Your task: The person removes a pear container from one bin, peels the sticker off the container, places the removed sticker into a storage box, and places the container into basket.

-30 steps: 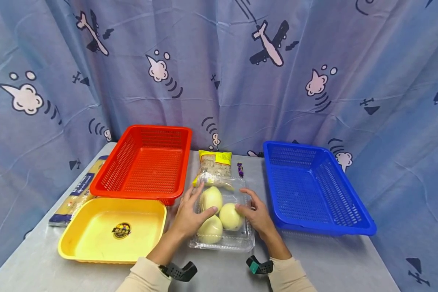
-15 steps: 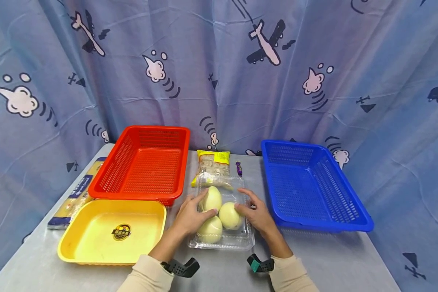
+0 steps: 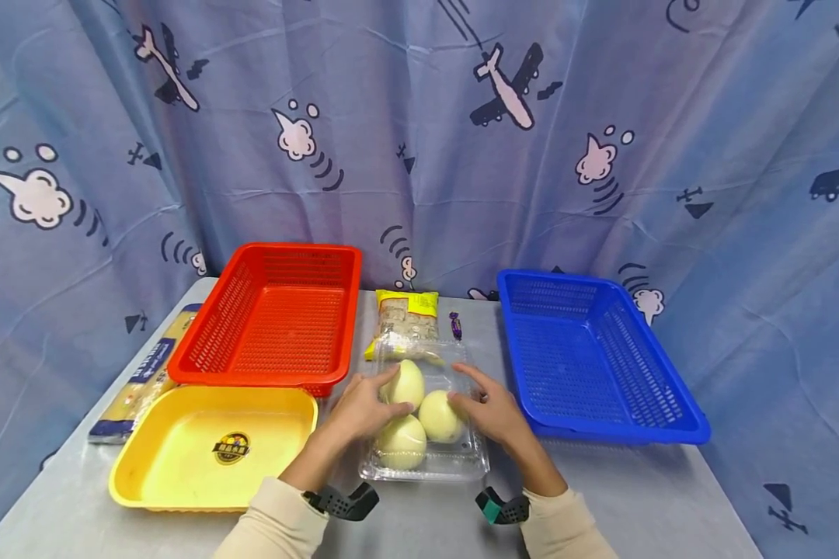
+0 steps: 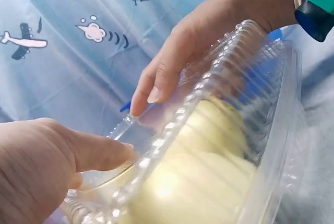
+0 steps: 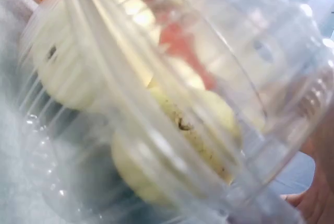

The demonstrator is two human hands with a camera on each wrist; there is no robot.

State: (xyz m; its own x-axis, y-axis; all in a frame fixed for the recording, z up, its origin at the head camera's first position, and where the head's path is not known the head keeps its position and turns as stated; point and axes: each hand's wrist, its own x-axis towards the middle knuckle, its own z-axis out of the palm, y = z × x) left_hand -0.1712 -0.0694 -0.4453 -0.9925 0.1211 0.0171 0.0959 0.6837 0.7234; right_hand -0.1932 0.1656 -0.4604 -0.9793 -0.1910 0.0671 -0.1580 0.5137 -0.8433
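A clear plastic clamshell box [image 3: 454, 466] with ribbed sides sits on the table in the head view. Inside are three round, pale yellow-green fruits [image 3: 401, 442]. My left hand [image 3: 360, 407] holds the box at its left side, thumb and index finger on the lid. From the other side my right hand [image 3: 495, 411] holds it too, its thumb over the right-hand fruit. The left wrist view shows my left thumb [image 4: 104, 151] touching the lid and the right hand [image 4: 182, 51] across from it. Fingers along the box's sides are partly hidden. Plastic and fruit fill the right wrist view.
A red basket [image 3: 353, 326] and a yellow tray [image 3: 301, 435] stand on the left, a blue basket [image 3: 531, 404] on the right. A long packet [image 3: 147, 369] lies at the left edge. Behind the box are a yellow-topped bag [image 3: 409, 314] and a purple-wrapped sweet [image 3: 455, 325].
My left index finger has moved inward on the lid toward the upper fruit. The head view has shifted slightly; the box and right hand have hardly moved.
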